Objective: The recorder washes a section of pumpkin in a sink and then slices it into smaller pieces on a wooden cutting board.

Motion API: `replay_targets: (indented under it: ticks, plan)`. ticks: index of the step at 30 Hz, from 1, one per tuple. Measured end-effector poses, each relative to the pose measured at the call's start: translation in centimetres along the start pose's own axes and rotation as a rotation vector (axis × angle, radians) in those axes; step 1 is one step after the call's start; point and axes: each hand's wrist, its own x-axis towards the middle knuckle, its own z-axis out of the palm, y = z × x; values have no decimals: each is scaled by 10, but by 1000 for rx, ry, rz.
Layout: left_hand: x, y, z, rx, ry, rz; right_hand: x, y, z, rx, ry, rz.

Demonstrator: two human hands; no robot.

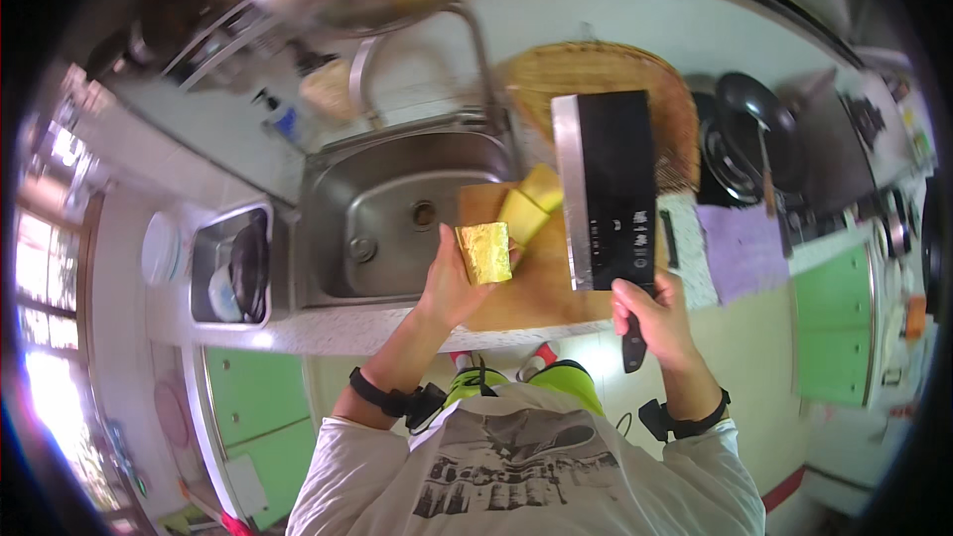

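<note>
A thick yellow chunk, which looks like peeled pumpkin (pixel 485 253), rests in the grip of my left hand (pixel 449 279), its flat cut face turned up. My right hand (pixel 659 311) grips the black handle of a broad cleaver (pixel 607 190). The black blade, with a bright edge on its left and some writing, is raised above the right part of a wooden cutting board (pixel 551 305). More yellow pieces (pixel 525 216) lie on the board's far side, partly behind the blade. Blade and chunk are apart.
Left of the board is a steel sink (pixel 394 201) with a tall faucet (pixel 480 52). A small side basin (pixel 231 268) holds dishes. Behind the cleaver leans a woven basket (pixel 551 82). To the right are a purple cloth (pixel 744 249) and a wok (pixel 752 108) on the stove.
</note>
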Motion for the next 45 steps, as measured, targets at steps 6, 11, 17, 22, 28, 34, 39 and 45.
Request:
replay_targets:
  ticks: [6,11,17,22,28,34,39,45]
  plan:
    - [-56,65,-5,-23,44,290,52,27,110,-22,-238,126]
    - [-82,87,-25,55,117,398,65,36,162,-10,-268,165]
    - [-96,108,-36,42,96,479,72,37,194,2,-255,173]
    - [-101,123,-43,-44,180,357,74,35,201,-18,-255,222]
    - [-94,130,-33,-91,153,287,74,42,211,-57,-264,226]
    - [-76,129,-47,-146,299,276,81,45,211,-4,-210,304]
    - [-63,131,-51,-84,378,255,78,60,198,12,-221,377]
    - [-49,131,-64,-14,453,255,68,75,187,83,-245,457]
